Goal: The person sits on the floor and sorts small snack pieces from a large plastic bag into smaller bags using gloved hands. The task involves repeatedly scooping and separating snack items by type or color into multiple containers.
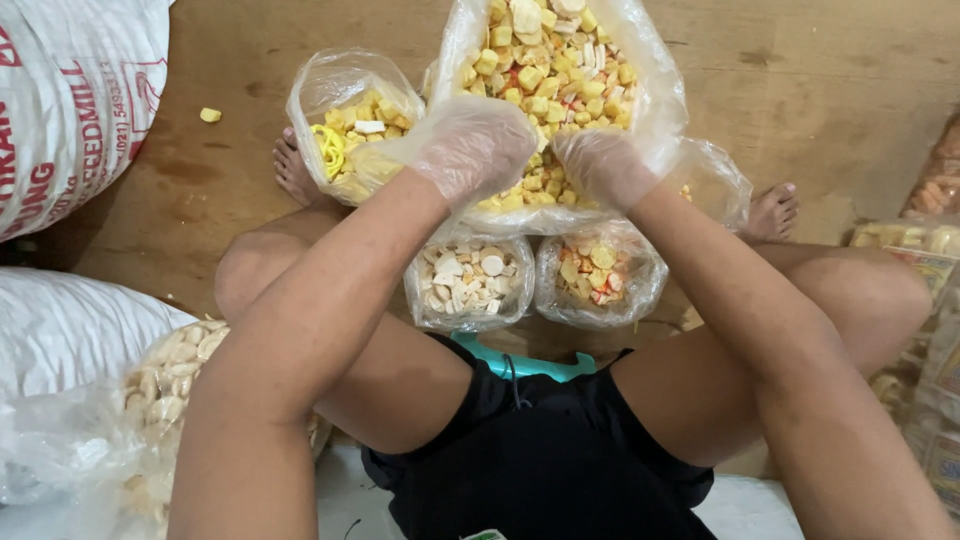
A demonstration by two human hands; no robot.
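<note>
Sitting low on a small teal plastic stool (520,362) with the knees spread, the person keeps several bags between the legs, so each one is in easy reach. Both hands wear thin clear plastic gloves, probably to keep the food clean.

The left hand (470,148) is curled loosely, its fingers bent downward at the near edge of the large clear plastic bag of yellow and white snack pieces (550,70). I cannot tell if it really pinches some pieces or only rests on them. The right hand (605,165) is also bent into a loose fist at the same edge, touching the bag's plastic; what it grasps, if anything, is hidden by the glove.

This large bag stands open on the brown wooden floor (800,80), directly in front of the person. Just beside it on the left is a smaller clear bag with yellow pieces and yellow curly noodles (350,120). Nearer to the body stand two small round bags: one with white slices (468,280), one with orange and yellow pieces (597,275). A white woven sack with red print (70,100) lies far left.
</note>
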